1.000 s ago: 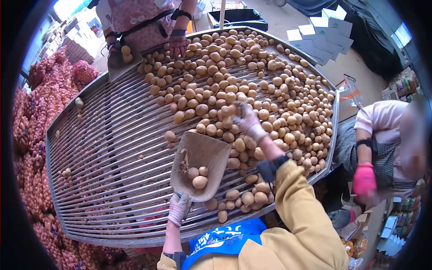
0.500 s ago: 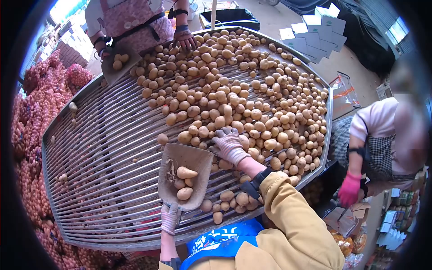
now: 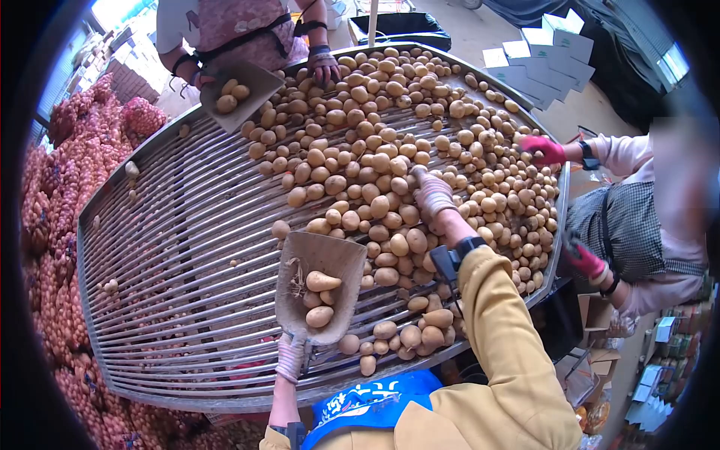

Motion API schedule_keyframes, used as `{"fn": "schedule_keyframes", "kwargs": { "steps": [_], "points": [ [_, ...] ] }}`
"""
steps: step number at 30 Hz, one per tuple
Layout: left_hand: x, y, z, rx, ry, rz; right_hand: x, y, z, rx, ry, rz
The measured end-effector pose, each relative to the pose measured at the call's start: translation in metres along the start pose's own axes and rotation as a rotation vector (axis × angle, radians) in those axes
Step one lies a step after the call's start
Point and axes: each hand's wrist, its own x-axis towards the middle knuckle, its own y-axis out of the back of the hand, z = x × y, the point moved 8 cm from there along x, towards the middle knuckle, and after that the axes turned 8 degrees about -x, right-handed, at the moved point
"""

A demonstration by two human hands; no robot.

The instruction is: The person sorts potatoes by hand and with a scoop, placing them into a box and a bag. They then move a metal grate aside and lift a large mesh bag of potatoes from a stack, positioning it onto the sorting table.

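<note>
My left hand (image 3: 289, 358), in a striped glove, is closed around the handle of a scoop (image 3: 319, 251) near the front edge of the slatted sorting table (image 3: 165, 300). Several potatoes (image 3: 320, 317) and some dry stalks lie in the scoop's pan. My right hand (image 3: 433, 196), also gloved, reaches into the heap of potatoes (image 3: 386, 165) in the middle of the table. Its fingers look stretched out over the potatoes, their tips partly hidden, and no potato shows in its grasp. A smaller group of potatoes (image 3: 411, 335) rests near my front edge.
Across the table a co-worker holds another scoop (image 3: 251, 90) with potatoes, the other gloved hand (image 3: 324, 67) on the heap. At right, a second co-worker's pink glove (image 3: 541, 149) reaches over the potatoes. Red net sacks (image 3: 67, 247) are piled at left; white cartons (image 3: 540, 64) stand behind.
My right hand has moved farther forward and right across the heap. My left hand still holds the scoop. The right co-worker's pink-gloved hand now reaches over the table; the far co-worker's scoop is raised.
</note>
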Motion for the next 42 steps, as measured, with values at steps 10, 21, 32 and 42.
{"fn": "schedule_keyframes", "kwargs": {
  "steps": [10, 21, 32, 42],
  "points": [
    [-0.012, -0.017, 0.017, -0.020, 0.070, -0.020, -0.118, -0.024, -0.035, 1.256, 0.091, -0.242],
    [-0.016, -0.018, 0.012, -0.005, 0.090, -0.029, -0.158, -0.024, -0.089, 0.971, 0.259, -0.278],
    [-0.044, 0.009, 0.013, -0.043, 0.032, 0.161, -0.209, -0.032, -0.182, 0.129, 0.778, 0.241],
    [-0.073, 0.061, -0.010, -0.097, 0.026, 0.216, -0.103, -0.119, -0.222, -0.281, 0.660, 0.209]
  ]
}}
